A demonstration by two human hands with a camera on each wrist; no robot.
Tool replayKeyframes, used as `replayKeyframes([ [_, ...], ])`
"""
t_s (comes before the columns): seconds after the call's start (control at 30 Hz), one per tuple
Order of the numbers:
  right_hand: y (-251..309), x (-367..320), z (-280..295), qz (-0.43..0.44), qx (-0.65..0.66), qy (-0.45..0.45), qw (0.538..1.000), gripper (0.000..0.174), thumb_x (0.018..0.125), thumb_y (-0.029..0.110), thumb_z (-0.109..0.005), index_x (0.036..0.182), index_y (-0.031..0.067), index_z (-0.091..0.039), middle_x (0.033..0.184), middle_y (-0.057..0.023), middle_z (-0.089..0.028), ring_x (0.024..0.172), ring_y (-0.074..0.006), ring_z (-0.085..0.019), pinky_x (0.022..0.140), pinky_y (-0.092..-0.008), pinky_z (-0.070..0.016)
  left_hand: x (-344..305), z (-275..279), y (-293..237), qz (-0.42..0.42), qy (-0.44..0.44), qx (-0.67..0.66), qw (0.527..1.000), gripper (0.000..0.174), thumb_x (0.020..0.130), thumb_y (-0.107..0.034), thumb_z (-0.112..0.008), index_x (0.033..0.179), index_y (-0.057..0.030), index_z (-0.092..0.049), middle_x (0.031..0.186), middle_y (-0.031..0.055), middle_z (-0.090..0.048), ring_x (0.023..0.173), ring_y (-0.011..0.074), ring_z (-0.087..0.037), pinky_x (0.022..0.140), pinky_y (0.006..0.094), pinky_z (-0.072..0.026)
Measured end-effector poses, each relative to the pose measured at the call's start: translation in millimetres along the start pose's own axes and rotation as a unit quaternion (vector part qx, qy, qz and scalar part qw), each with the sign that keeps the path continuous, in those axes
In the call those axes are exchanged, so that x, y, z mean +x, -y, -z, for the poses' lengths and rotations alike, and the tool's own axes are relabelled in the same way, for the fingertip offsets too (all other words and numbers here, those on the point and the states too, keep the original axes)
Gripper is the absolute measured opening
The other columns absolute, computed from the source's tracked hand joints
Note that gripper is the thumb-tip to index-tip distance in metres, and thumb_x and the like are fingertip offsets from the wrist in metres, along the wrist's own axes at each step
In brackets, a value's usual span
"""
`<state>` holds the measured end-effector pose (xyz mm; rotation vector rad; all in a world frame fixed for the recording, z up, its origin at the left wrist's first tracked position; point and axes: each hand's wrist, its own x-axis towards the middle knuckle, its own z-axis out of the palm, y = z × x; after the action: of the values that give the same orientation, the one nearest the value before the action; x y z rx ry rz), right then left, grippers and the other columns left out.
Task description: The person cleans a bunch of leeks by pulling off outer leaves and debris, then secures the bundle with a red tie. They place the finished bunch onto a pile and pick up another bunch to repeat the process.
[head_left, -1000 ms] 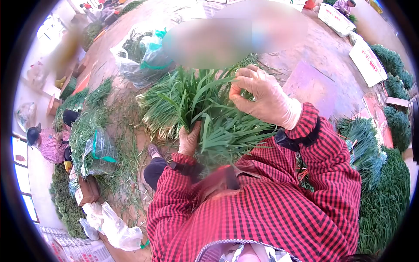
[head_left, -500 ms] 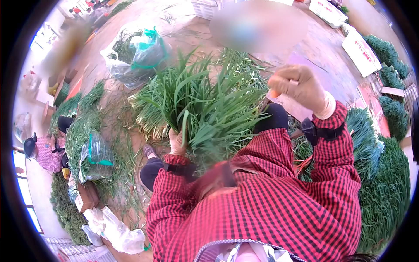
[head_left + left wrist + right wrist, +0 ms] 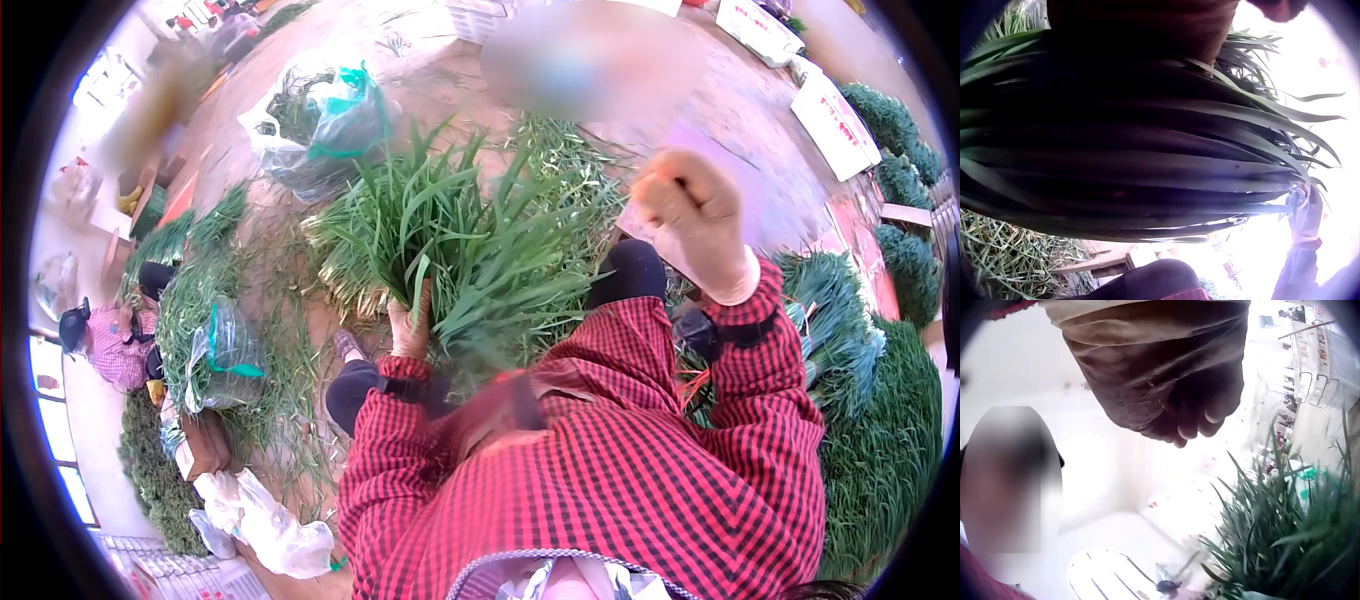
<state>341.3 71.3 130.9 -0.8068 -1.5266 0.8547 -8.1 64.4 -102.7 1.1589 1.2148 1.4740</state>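
Watching this one over the remote feed. The left hand (image 3: 410,328) has its fingers wrapped tight round the stalk end of a fat bunch of long green leaves (image 3: 455,235), and the leaves fan up and away from the fingers. On the left wrist view the blades fill nearly the whole picture, so the bunch sits right against the palm. The right hand (image 3: 693,212) is up in the air, well off to the right of the bunch and not touching it, with its fingers (image 3: 1192,425) curled into a fist. I can't see anything poking out of it.

My worries, purely a guess from here:

- **Dropping leaves:** That's a lot of leaves for one hand. If the grip slackens, the outer blades, furthest from the fingers, look like the first to slide out. They'd drop onto the loose greens (image 3: 345,275) lying on the floor (image 3: 740,130) just below the left fingers and get mixed in with that litter.
- **Squeezing too hard:** The soft stalks could bruise or snap right at the fingers.
- **Right fist coming in:** The leaf tips stick out toward that side, so it could bend or tear them.

Further out there's a plastic bag (image 3: 325,125) of greens beyond the bunch, and stacked greens (image 3: 880,420) past the right sleeve (image 3: 765,335). Both are well apart from either hand.
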Motion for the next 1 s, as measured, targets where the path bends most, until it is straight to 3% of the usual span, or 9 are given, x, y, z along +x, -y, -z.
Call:
replayKeyframes([
  [0.07, 1, -1, 21, -0.071, 0.010, 0.012, 0.997, 0.021, 0.103, 0.014, -0.055, 0.092, 0.0007, -0.067, 0.067, 0.0020, -0.055, 0.057, -0.0069, -0.047, 0.053, -0.0244, -0.0403, 3, 13, 24, 0.062, -0.016, -0.108, 0.992, 0.038, 0.096, -0.025, -0.069, 0.125, -0.0007, -0.062, 0.107, 0.0011, -0.069, 0.090, 0.0122, -0.062, 0.082, 0.0281, -0.0484],
  [0.13, -11, -1, 31, -0.121, 0.019, 0.051, 0.991, 0.023, 0.104, 0.017, -0.055, 0.095, 0.0000, -0.068, 0.066, 0.0022, -0.055, 0.057, -0.0056, -0.046, 0.053, -0.0233, -0.0394, 6, 15, 27, 0.059, -0.038, -0.154, 0.986, 0.044, 0.095, -0.024, -0.070, 0.131, -0.0018, -0.058, 0.111, 0.0027, -0.067, 0.090, 0.0130, -0.063, 0.082, 0.0285, -0.0501],
  [0.17, -19, 1, 35, -0.147, 0.024, 0.073, 0.986, 0.025, 0.104, 0.019, -0.055, 0.096, -0.0004, -0.068, 0.065, 0.0022, -0.054, 0.057, -0.0050, -0.046, 0.053, -0.0227, -0.0390, 8, 30, 36, 0.154, 0.005, -0.210, 0.965, 0.054, 0.093, -0.024, -0.073, 0.139, -0.0048, -0.053, 0.121, 0.0050, -0.064, 0.097, 0.0150, -0.064, 0.086, 0.0306, -0.0517],
  [0.23, -26, 4, 30, -0.199, -0.061, 0.114, 0.971, 0.027, 0.104, 0.022, -0.055, 0.096, 0.0001, -0.068, 0.065, 0.0025, -0.055, 0.057, -0.0049, -0.047, 0.053, -0.0224, -0.0397, 3, 37, 39, 0.235, 0.040, -0.290, 0.927, 0.052, 0.092, -0.025, -0.072, 0.136, -0.0044, -0.054, 0.118, 0.0058, -0.064, 0.096, 0.0160, -0.064, 0.086, 0.0317, -0.0517],
  [0.43, -46, -1, 5, -0.230, -0.133, 0.252, 0.930, 0.020, 0.099, 0.016, -0.062, 0.108, -0.0002, -0.068, 0.080, 0.0019, -0.063, 0.073, -0.0050, -0.057, 0.069, -0.0220, -0.0479, 0, 41, 34, 0.109, 0.128, -0.356, 0.919, 0.046, 0.092, -0.028, -0.071, 0.127, -0.0031, -0.057, 0.112, 0.0082, -0.066, 0.093, 0.0191, -0.065, 0.085, 0.0351, -0.0517],
  [0.57, -44, 1, -19, -0.204, -0.119, 0.243, 0.941, 0.017, 0.094, 0.009, -0.067, 0.109, 0.0016, -0.069, 0.086, 0.0017, -0.064, 0.077, -0.0053, -0.056, 0.071, -0.0222, -0.0471, 0, 47, 30, 0.073, 0.163, -0.374, 0.910, 0.043, 0.091, -0.031, -0.071, 0.122, -0.0022, -0.059, 0.107, 0.0097, -0.067, 0.091, 0.0212, -0.065, 0.085, 0.0373, -0.0517],
  [0.7, -22, 16, -43, -0.065, -0.154, 0.236, 0.957, 0.014, 0.091, 0.005, -0.067, 0.104, 0.0010, -0.071, 0.088, -0.0028, -0.066, 0.074, -0.0073, -0.056, 0.070, -0.0234, -0.0472, 1, 47, 32, 0.061, 0.191, -0.382, 0.902, 0.042, 0.091, -0.033, -0.070, 0.116, -0.0013, -0.061, 0.103, 0.0113, -0.068, 0.089, 0.0232, -0.066, 0.084, 0.0396, -0.0517],
  [0.8, -16, 22, -52, -0.028, -0.139, 0.276, 0.951, 0.013, 0.092, 0.005, -0.066, 0.103, 0.0018, -0.071, 0.089, -0.0037, -0.067, 0.075, -0.0077, -0.057, 0.070, -0.0237, -0.0474, 0, 48, 32, 0.056, 0.210, -0.383, 0.898, 0.041, 0.090, -0.035, -0.070, 0.112, -0.0007, -0.062, 0.100, 0.0125, -0.069, 0.088, 0.0248, -0.066, 0.084, 0.0413, -0.0517],
  [1.0, -23, 10, -77, -0.084, -0.076, 0.339, 0.934, 0.011, 0.090, 0.006, -0.071, 0.100, 0.0011, -0.072, 0.084, -0.0038, -0.067, 0.075, -0.0076, -0.059, 0.068, -0.0249, -0.0490, 7, 51, 42, -0.002, 0.273, -0.360, 0.892, 0.041, 0.090, -0.038, -0.069, 0.103, 0.0006, -0.065, 0.093, 0.0149, -0.070, 0.085, 0.0279, -0.067, 0.083, 0.0446, -0.0517],
])
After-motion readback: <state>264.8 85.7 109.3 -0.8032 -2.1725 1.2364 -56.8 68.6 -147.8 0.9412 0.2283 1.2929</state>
